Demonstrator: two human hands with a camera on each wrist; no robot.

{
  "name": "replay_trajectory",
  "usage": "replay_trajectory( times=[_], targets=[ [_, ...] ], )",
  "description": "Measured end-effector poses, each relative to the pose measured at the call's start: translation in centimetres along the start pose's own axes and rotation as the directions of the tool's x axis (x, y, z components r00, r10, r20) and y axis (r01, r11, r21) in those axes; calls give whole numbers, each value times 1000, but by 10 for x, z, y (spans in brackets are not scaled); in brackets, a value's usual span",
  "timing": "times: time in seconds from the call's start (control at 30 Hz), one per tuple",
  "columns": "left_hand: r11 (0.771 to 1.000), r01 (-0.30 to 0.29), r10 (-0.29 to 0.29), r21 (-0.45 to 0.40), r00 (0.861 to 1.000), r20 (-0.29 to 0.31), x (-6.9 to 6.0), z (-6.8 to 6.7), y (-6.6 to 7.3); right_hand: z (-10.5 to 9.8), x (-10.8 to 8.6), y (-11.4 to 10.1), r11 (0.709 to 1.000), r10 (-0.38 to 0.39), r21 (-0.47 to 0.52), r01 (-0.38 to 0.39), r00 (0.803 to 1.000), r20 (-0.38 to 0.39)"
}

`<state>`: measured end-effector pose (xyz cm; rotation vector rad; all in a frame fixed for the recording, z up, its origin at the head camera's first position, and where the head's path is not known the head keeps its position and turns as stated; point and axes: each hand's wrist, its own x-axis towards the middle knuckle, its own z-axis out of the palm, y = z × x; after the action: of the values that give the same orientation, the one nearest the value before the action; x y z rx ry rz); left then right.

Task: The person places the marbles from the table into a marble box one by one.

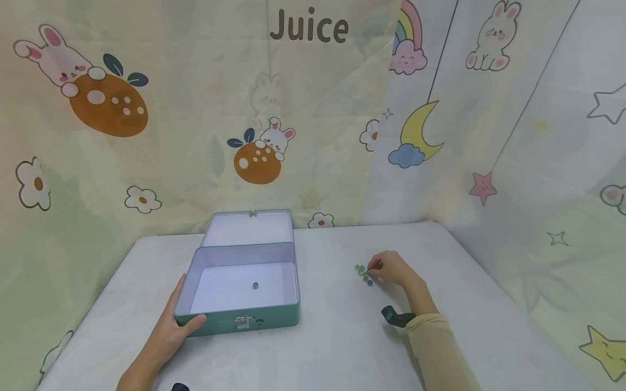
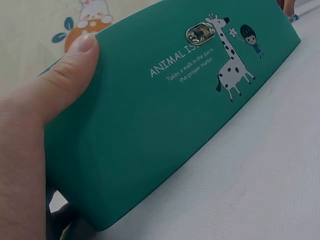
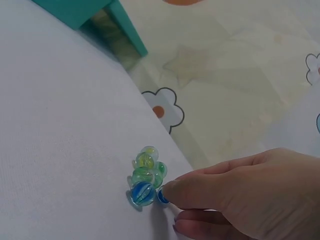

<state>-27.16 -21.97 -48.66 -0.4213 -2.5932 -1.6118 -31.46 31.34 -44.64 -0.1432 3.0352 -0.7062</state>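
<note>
A green metal box [image 1: 235,320] with its lid [image 1: 249,228] tipped back stands left of centre in the head view. One marble [image 1: 255,285] lies on its pale inner floor. My left hand [image 1: 173,326] grips the box's near left corner, thumb on the front wall and fingers along the side. To the right, several green, yellow and blue glass marbles [image 3: 143,176] lie in a cluster. My right hand [image 1: 391,267] pinches a blue marble [image 3: 162,195] at that cluster's edge. The fingers cover most of it. Beside it is a blue-striped marble [image 3: 143,193].
A white-covered table [image 1: 332,347] carries everything. Behind it and at both sides hangs a printed cloth [image 1: 195,136] with rabbits, flowers and stars. A metal clasp [image 2: 201,33] sits on the box's front, next to a printed giraffe. A dark strap device [image 1: 396,316] is on the right wrist.
</note>
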Motion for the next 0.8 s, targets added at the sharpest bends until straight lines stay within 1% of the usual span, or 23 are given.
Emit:
replay_trajectory(
  times=[0.17,0.27,0.37,0.6,0.8],
  targets=[
    [1000,-5,5,-5,1000,-4,0,0,-1,-2,0,-3,998,45,-39,-44,999,6],
    [1000,-1,1,-5,1000,-4,0,1,0,-2,0,-3,997,66,-41,-65,998,16],
    [1000,-2,2,-7,1000,-2,0,1,0,0,0,-2,997,61,-42,-60,998,18],
    [1000,0,0,3,1000,0,1,2,-1,5,2,2,998,18,-58,-17,1000,2],
    [1000,5,-5,-1,1000,-2,1,1,0,5,2,0,998,15,-62,-15,1000,-2]
  ],
)
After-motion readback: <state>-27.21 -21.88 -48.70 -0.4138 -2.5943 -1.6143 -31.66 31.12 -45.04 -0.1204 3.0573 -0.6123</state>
